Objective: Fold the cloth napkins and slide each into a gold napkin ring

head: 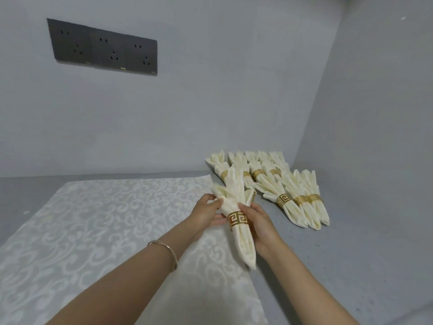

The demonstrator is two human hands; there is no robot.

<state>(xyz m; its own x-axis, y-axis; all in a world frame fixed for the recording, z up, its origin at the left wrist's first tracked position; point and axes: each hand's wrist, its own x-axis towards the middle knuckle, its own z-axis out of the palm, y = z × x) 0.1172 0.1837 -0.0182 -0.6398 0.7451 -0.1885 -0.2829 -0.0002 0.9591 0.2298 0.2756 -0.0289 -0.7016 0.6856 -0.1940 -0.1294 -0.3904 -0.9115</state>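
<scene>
A cream folded napkin (243,245) is held above the table, threaded through a gold napkin ring (238,219) with a key pattern. My left hand (206,213) pinches the napkin's fanned upper folds on the left side. My right hand (262,228) grips the napkin at the ring from the right, thumb on the cloth just above the ring. Several finished napkins (290,202) with gold rings lie in two rows on the grey table at the back right.
A white patterned cloth (93,221) is spread on the grey table (351,266) under my arms. A grey wall with a dark socket panel (103,46) stands behind; a side wall closes the right.
</scene>
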